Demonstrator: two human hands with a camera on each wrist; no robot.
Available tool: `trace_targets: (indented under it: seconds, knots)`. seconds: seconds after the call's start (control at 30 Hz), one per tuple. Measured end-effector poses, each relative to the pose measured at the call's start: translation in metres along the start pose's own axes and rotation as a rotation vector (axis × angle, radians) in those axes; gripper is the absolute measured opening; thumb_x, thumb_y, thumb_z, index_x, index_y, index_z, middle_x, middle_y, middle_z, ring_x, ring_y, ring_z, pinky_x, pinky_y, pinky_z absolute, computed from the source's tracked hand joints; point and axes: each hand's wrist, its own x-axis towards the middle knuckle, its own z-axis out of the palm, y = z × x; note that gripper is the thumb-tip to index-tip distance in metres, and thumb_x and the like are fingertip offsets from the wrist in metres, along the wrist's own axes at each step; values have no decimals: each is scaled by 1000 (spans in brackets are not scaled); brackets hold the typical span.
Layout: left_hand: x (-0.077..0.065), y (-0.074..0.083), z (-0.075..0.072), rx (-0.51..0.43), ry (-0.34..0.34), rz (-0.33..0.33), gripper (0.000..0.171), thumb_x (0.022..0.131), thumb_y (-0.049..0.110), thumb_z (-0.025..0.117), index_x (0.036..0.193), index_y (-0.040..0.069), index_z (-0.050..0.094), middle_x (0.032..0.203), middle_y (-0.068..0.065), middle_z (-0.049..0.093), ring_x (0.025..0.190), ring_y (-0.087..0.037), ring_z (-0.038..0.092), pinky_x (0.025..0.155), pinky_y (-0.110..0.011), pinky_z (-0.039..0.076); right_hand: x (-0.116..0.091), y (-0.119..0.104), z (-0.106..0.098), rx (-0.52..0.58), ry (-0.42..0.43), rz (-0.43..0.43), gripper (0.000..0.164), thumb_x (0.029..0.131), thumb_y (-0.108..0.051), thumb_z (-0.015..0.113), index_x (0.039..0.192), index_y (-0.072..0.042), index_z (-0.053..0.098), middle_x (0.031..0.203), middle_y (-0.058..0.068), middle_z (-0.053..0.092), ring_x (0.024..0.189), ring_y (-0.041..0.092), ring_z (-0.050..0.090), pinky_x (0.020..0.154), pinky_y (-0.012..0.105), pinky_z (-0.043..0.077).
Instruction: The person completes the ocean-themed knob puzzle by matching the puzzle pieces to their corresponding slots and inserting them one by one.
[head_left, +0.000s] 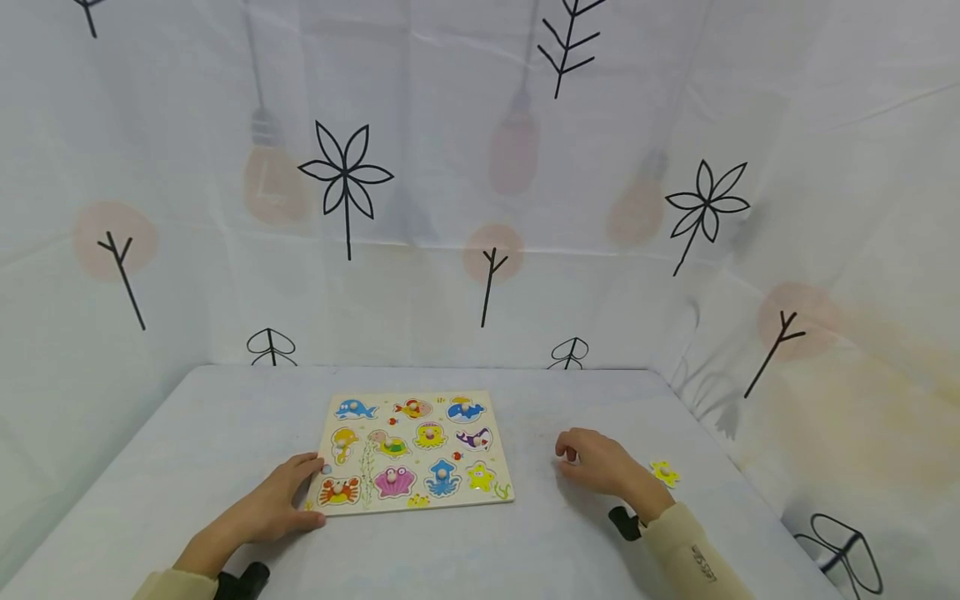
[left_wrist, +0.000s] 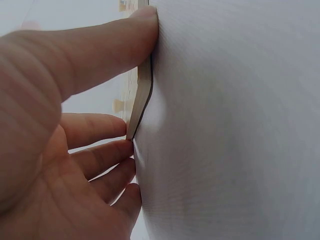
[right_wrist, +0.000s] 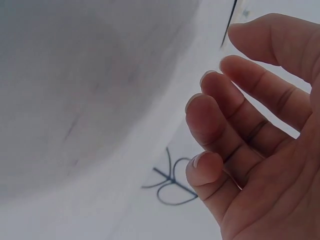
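Observation:
A flat wooden peg puzzle board [head_left: 416, 462] with colourful sea animals lies on the table. Most shapes carry small round knobs, among them a red crab [head_left: 339, 491], a pink shell [head_left: 394, 482] and a blue squid [head_left: 442, 479]. My left hand [head_left: 273, 504] holds the board's near left corner, thumb [left_wrist: 110, 52] along the near edge and fingertips at the left side. Right of the board, my right hand [head_left: 596, 462] hovers with nothing in it, fingers [right_wrist: 240, 115] loosely bent and apart. Beyond its wrist lies a small yellow star-shaped piece [head_left: 664, 473].
A white cloth covers the table [head_left: 450, 558]. Behind it hangs a pale curtain [head_left: 420, 292] printed with plants and bulbs, which also runs down the right side. A dark strap piece [head_left: 624, 523] shows at the right wrist.

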Motion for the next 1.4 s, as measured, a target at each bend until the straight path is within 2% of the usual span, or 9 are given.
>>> trace_targets:
  seconds: [0.77,1.1,1.4]
  knots:
    - [-2,0,-1,-17,-7,-11,88,71,37,82,138,-6,43,144,-29,33,132,-52,27,105,-65,26,-42,84,-25,6,50,86,10,81,-11,67,90,-10,63,81,-3,52,73,15,48,61,33,43]
    - [0,4,-3,-10,-13,-22,89,71,37,83,138,-6,43,144,-30,32,132,-51,26,105,-65,26,-52,102,-31,10,45,132,9,81,-10,63,89,-9,62,81,0,51,73,17,48,60,33,42]
    - [-1,1,-1,-11,-2,11,87,72,36,83,137,-7,44,143,-30,34,131,-52,28,105,-65,26,-56,114,-28,41,30,147,7,82,-10,65,88,-9,62,80,0,52,73,16,48,61,33,42]
